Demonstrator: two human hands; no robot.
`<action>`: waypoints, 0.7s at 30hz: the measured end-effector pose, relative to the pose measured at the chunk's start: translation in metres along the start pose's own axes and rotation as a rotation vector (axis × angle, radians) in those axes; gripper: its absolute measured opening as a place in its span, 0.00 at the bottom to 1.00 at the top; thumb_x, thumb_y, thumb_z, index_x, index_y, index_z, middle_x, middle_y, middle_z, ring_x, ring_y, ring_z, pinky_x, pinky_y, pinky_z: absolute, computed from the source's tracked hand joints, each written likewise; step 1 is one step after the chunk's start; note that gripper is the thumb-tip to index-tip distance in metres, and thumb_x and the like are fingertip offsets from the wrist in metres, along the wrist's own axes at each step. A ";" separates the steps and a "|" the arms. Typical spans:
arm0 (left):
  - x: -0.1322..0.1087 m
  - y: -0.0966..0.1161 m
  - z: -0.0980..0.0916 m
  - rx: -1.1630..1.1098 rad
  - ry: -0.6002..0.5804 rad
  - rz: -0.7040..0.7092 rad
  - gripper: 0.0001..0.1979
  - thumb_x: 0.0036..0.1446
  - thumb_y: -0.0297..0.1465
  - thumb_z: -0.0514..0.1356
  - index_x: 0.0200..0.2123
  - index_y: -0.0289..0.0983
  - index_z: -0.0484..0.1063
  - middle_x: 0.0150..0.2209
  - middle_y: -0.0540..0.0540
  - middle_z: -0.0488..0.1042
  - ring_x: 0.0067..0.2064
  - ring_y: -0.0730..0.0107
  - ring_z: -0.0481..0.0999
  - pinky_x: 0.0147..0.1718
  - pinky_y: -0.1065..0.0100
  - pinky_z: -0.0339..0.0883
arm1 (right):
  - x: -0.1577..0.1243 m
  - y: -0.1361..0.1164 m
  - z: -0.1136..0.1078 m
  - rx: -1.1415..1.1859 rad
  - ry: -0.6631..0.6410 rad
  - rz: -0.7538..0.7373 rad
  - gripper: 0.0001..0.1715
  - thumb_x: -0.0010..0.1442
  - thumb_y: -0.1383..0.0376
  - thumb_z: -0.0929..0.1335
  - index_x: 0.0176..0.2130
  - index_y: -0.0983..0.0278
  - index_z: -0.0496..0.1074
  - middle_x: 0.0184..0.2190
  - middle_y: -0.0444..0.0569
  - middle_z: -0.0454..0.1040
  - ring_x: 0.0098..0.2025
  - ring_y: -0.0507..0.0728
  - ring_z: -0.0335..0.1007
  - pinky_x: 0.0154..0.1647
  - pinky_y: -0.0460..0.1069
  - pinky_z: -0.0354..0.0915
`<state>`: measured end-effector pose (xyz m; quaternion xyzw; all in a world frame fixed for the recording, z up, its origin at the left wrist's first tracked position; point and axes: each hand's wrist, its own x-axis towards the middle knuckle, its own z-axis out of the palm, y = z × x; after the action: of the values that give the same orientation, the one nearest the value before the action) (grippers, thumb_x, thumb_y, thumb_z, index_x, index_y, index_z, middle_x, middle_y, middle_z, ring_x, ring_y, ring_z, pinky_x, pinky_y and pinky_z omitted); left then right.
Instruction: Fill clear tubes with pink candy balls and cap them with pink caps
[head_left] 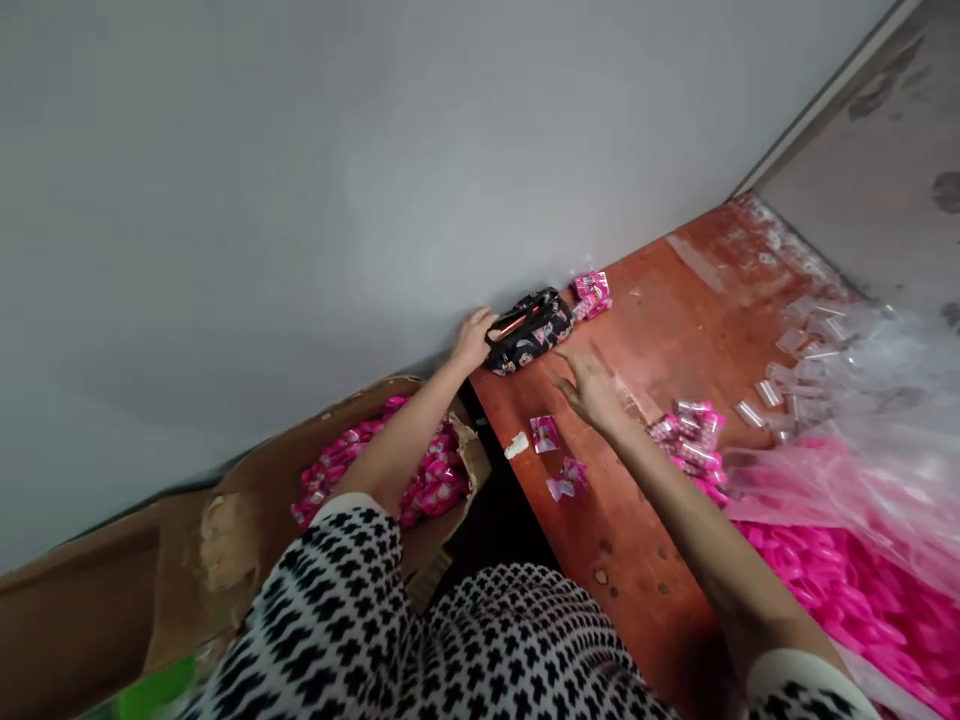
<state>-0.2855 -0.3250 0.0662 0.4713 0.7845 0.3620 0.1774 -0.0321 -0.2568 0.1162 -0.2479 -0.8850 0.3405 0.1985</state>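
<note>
A dark floral zip pouch [534, 335] lies by the wall at the far edge of the red-brown tabletop, its top unzipped. Something orange shows inside the opening. My left hand [474, 340] is at the pouch's left end, its fingers closed against the edge. Just in front of the pouch, my right hand [589, 388] is open, thumb and fingers apart, with nothing in it. Pink printed packets [592, 294] sit against the pouch's right end. A small pink packet [544, 434], another crumpled pink wrapper [568, 479] and a white scrap [517, 445] lie nearer me.
Left of the table, a cardboard box [225, 540] holds many pink wrapped pieces [435, 480]. At right are filled clear tubes [697, 440], scattered clear plastic tubes [810, 370] and a plastic bag of bright pink parts [847, 590]. A grey wall [337, 200] borders the table.
</note>
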 end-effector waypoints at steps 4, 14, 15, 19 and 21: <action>0.021 -0.008 0.005 -0.142 0.026 -0.127 0.10 0.58 0.32 0.54 0.34 0.37 0.75 0.39 0.44 0.78 0.46 0.61 0.75 0.48 0.60 0.66 | 0.072 0.002 0.038 -0.207 -0.115 -0.034 0.27 0.57 0.69 0.66 0.56 0.68 0.62 0.58 0.62 0.62 0.59 0.66 0.55 0.56 0.64 0.57; 0.043 0.035 -0.023 -0.499 0.190 -0.315 0.23 0.61 0.45 0.48 0.25 0.34 0.67 0.30 0.42 0.78 0.33 0.67 0.79 0.27 0.71 0.72 | 0.055 0.032 -0.005 -0.101 0.013 -0.080 0.13 0.65 0.65 0.56 0.40 0.63 0.67 0.42 0.57 0.72 0.47 0.58 0.67 0.49 0.54 0.64; 0.043 0.039 -0.024 -0.507 0.196 -0.312 0.24 0.61 0.46 0.48 0.24 0.34 0.67 0.29 0.42 0.78 0.33 0.67 0.79 0.26 0.71 0.72 | 0.046 0.034 -0.014 -0.091 -0.006 -0.078 0.12 0.65 0.66 0.57 0.39 0.63 0.67 0.42 0.56 0.72 0.47 0.58 0.68 0.49 0.54 0.64; 0.044 0.051 -0.023 -0.534 0.158 -0.342 0.25 0.61 0.48 0.46 0.26 0.34 0.67 0.26 0.43 0.78 0.30 0.68 0.79 0.26 0.72 0.72 | 0.026 0.028 -0.048 0.030 -0.336 -0.034 0.13 0.60 0.68 0.61 0.43 0.64 0.69 0.42 0.55 0.74 0.44 0.58 0.71 0.47 0.55 0.66; 0.044 0.056 -0.023 -0.530 0.129 -0.338 0.25 0.61 0.49 0.46 0.28 0.34 0.68 0.25 0.44 0.78 0.29 0.68 0.79 0.26 0.72 0.72 | 0.033 0.016 -0.064 0.193 -0.424 -0.010 0.21 0.59 0.67 0.63 0.52 0.62 0.66 0.48 0.53 0.73 0.49 0.58 0.69 0.50 0.55 0.65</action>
<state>-0.2873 -0.2799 0.1254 0.2475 0.7397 0.5483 0.3017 -0.0207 -0.1954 0.1552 -0.1462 -0.8714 0.4672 0.0326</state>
